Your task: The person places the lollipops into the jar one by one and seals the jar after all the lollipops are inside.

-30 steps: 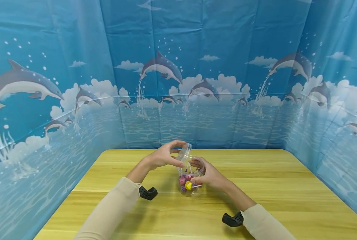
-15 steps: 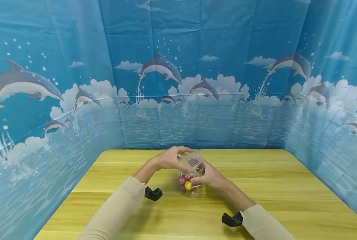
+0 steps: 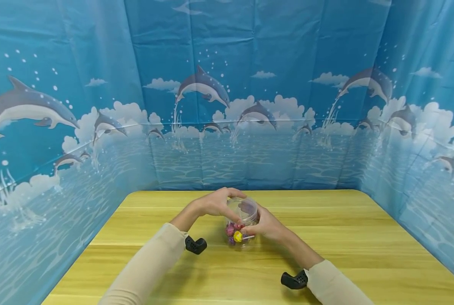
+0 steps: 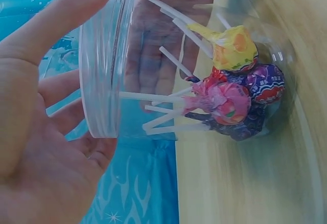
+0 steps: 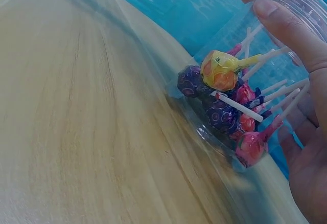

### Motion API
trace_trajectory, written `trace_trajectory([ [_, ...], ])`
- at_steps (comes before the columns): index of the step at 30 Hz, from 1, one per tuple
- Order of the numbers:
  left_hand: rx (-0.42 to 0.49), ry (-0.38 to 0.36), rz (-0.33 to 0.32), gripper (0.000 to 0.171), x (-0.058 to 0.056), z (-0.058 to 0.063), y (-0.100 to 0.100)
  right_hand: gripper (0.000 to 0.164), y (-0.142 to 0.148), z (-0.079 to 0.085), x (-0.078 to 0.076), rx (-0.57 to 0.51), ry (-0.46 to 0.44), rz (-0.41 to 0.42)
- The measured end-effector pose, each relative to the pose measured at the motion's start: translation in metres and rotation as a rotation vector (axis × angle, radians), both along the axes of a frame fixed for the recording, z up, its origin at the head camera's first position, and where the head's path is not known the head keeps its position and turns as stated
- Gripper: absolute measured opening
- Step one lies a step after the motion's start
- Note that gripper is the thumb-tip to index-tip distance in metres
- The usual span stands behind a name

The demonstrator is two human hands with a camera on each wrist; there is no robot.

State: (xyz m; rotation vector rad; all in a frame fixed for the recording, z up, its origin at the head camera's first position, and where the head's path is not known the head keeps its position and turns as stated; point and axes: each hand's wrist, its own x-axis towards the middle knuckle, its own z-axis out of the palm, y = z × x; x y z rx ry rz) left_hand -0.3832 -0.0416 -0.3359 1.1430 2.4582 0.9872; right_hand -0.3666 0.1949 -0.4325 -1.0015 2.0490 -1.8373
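A clear plastic jar [image 5: 204,134] stands upright on the table near its middle, with wrapped lollipops inside. Yellow [image 3: 238,236], pink [image 4: 230,103] and dark purple [image 5: 222,112] wrappers show through its wall, their white sticks pointing up. On the mouth of the jar sits a clear ribbed lid [image 4: 99,75]. My left hand [image 3: 215,204] grips the lid's rim from the left, thumb on the near side and fingers round the far side. From the right, my right hand [image 3: 270,224] holds the jar just below the lid, its fingers partly hidden behind it.
The wood-grain table [image 3: 227,279] stretches out on all sides of the jar. Behind it and at both sides hangs a blue curtain [image 3: 173,156] printed with dolphins. A black wrist mount [image 3: 195,245] sits by the left sleeve, another black mount [image 3: 294,280] by the right.
My left hand has moved right and slightly down with the lid, which was tilted above the jar and now lies level on its mouth. The right hand has kept its hold on the jar.
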Motion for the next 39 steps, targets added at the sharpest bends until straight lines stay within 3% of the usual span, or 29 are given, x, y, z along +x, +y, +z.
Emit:
trace_trajectory([
  [12, -0.122, 0.090, -0.010, 0.077, 0.001, 0.007, 0.006, 0.083, 0.000, -0.003, 0.000, 0.018, 0.006, -0.016],
  [25, -0.204, 0.113, -0.011, 0.077, -0.002, 0.012, 0.011, 0.082, -0.001, -0.004, -0.002, 0.026, 0.024, -0.027],
  [31, -0.199, 0.070, -0.086, 0.082, -0.005, 0.010, 0.005, 0.083, 0.001, -0.001, -0.003, 0.038, 0.013, -0.051],
  [36, -0.112, -0.029, -0.172, 0.082, -0.011, 0.003, -0.004, 0.081, 0.000, -0.003, -0.004, 0.036, 0.014, -0.021],
  [39, -0.033, -0.092, -0.179, 0.086, -0.016, -0.002, -0.008, 0.080, -0.001, -0.004, -0.007, 0.028, 0.016, -0.011],
])
